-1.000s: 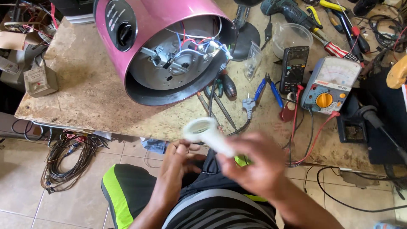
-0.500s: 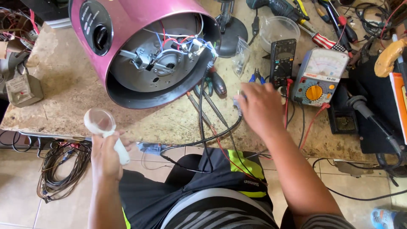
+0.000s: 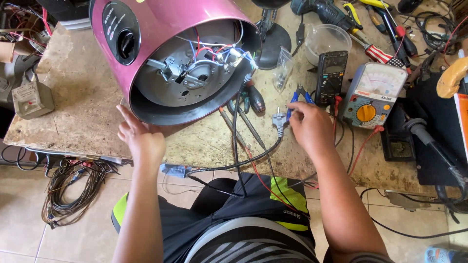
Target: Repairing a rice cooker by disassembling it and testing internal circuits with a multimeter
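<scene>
A pink round appliance housing (image 3: 161,29) lies on its side on the stone worktop (image 3: 78,117), its open underside showing wires and metal parts (image 3: 195,68). My left hand (image 3: 139,139) rests flat against the housing's lower rim and holds nothing. My right hand (image 3: 312,129) pinches a grey mains plug (image 3: 280,118) lying on the worktop. The plug's black cord (image 3: 239,160) runs from it over the front edge and up into the housing. Two screwdrivers (image 3: 243,122) lie between my hands.
A black digital multimeter (image 3: 331,75) and a grey analogue meter (image 3: 373,92) sit just right of my right hand, with blue-handled pliers (image 3: 297,95), a clear bowl (image 3: 327,41) and hand tools behind. A soldering iron (image 3: 429,141) lies at the right. Cable coils (image 3: 68,190) hang under the table's left.
My left hand held a white tube-shaped part, which is now out of view, and has risen to the housing's rim. My right hand moved to the plug.
</scene>
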